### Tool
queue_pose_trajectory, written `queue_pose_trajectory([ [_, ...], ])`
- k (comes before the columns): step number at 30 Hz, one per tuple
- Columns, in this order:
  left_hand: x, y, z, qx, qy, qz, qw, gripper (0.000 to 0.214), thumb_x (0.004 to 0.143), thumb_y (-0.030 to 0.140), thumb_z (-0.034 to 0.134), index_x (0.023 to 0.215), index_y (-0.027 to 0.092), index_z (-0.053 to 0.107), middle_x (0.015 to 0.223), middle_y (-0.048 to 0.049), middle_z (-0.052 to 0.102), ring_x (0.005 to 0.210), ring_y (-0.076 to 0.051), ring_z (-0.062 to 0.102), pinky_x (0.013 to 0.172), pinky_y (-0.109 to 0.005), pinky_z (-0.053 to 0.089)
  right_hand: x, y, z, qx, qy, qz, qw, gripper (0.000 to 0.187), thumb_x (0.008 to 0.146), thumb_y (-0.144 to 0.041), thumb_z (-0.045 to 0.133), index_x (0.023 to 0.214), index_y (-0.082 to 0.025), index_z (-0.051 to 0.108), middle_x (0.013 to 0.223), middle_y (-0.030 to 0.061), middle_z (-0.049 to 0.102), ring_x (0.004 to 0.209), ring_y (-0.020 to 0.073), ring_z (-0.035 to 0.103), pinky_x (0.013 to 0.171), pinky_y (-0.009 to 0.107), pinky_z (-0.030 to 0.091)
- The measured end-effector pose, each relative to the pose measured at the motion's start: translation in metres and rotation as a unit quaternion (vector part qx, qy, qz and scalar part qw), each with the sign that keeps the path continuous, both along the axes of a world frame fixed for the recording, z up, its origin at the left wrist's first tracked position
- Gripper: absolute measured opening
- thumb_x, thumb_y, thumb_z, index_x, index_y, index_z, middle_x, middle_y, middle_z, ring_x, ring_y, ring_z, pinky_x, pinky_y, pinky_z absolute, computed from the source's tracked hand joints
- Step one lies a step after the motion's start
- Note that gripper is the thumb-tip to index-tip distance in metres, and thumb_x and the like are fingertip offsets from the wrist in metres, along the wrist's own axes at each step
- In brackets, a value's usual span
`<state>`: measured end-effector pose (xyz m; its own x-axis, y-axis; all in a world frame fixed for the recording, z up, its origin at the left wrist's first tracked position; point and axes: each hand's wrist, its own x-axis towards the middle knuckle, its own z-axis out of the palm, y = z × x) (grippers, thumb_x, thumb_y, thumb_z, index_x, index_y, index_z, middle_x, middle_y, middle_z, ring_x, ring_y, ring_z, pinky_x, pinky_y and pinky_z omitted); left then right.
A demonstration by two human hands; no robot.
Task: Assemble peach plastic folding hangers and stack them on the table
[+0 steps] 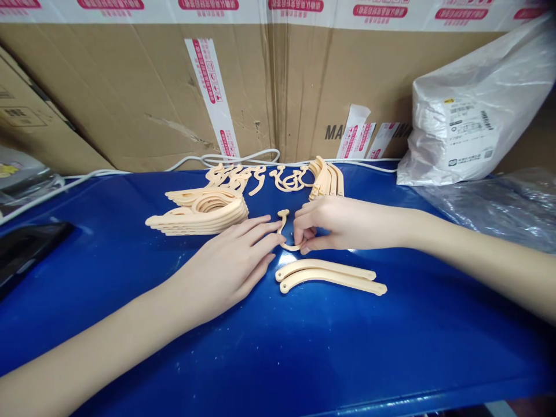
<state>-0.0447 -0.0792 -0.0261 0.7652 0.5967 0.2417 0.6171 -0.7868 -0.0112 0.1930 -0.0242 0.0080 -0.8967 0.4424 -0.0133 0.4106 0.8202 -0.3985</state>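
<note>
A beige plastic hanger hook (283,223) lies on the blue table between my hands. My right hand (319,223) is closed, its fingertips pinching the hook's curved end, which they partly hide. My left hand (237,255) rests with fingers stretched out, the tips touching the hook's left side. Just below my right hand, two curved hanger arms (332,275) lie side by side, with small holes at their left ends. Beyond my left fingers sits a stack of beige hanger pieces (200,214). More hanger arms (332,179) stand bunched behind my right hand.
Loose hooks (289,179) and other small curved pieces (237,176) lie at the back of the blue table (278,359). A white cable (204,157) runs along cardboard boxes (143,87). A plastic bag (456,116) stands back right; a black device (30,252) lies at left.
</note>
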Motion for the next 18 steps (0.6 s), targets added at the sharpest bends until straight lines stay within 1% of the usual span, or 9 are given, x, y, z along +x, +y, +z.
queue_pose_trajectory([
  [7,0.001,-0.001,0.004,0.006,0.012,0.001,1.000,0.032,0.100,0.024,0.038,0.121,0.016,0.061,0.132,-0.0097,0.063,0.130,-0.028,0.051,0.106,-0.049,0.047,-0.001,-0.003,-0.001,-0.004,0.004,0.001,1.000,0.009,0.089,-0.018,0.061,0.093,-0.019,0.069,0.084,0.0005,0.069,0.078,0.0140,0.062,0.074,0.028,0.044],
  [9,0.002,-0.003,0.005,0.016,0.016,0.001,1.000,0.033,0.100,0.024,0.037,0.121,0.016,0.061,0.131,-0.0101,0.063,0.130,-0.029,0.052,0.106,-0.050,0.048,-0.001,-0.004,0.002,-0.004,0.006,0.005,1.000,0.011,0.089,-0.018,0.060,0.095,-0.019,0.069,0.086,0.0007,0.070,0.078,0.0139,0.062,0.073,0.028,0.044],
  [12,0.004,-0.007,0.010,0.037,0.022,0.004,0.999,0.035,0.100,0.025,0.036,0.120,0.014,0.063,0.132,-0.0112,0.063,0.131,-0.031,0.051,0.106,-0.050,0.047,0.004,-0.004,0.012,-0.002,0.007,0.005,1.000,0.013,0.091,-0.021,0.058,0.097,-0.019,0.070,0.087,0.0009,0.070,0.077,0.0133,0.062,0.071,0.027,0.044],
  [15,0.004,-0.006,0.025,0.056,0.016,0.019,0.998,0.039,0.099,0.027,0.036,0.128,0.014,0.058,0.133,-0.0115,0.062,0.130,-0.030,0.051,0.108,-0.049,0.044,0.015,-0.004,0.022,0.020,0.001,-0.022,1.000,0.016,0.093,-0.030,0.057,0.098,-0.021,0.070,0.085,0.0005,0.069,0.075,0.0135,0.061,0.069,0.027,0.043],
  [17,0.003,0.001,0.041,0.060,0.001,0.039,0.997,0.041,0.099,0.031,0.035,0.131,0.015,0.055,0.132,-0.0115,0.062,0.127,-0.029,0.053,0.109,-0.047,0.043,0.026,-0.003,0.026,0.040,-0.011,-0.045,0.998,0.019,0.094,-0.035,0.057,0.098,-0.021,0.069,0.085,0.0006,0.070,0.075,0.0143,0.061,0.068,0.027,0.042],
  [18,0.003,0.007,0.050,0.052,-0.002,0.053,0.997,0.042,0.098,0.036,0.035,0.130,0.017,0.056,0.130,-0.0115,0.062,0.124,-0.030,0.055,0.106,-0.048,0.044,0.032,-0.003,0.026,0.049,-0.021,-0.055,0.997,0.019,0.094,-0.035,0.056,0.098,-0.022,0.069,0.086,0.0009,0.070,0.076,0.0149,0.062,0.068,0.028,0.042],
])
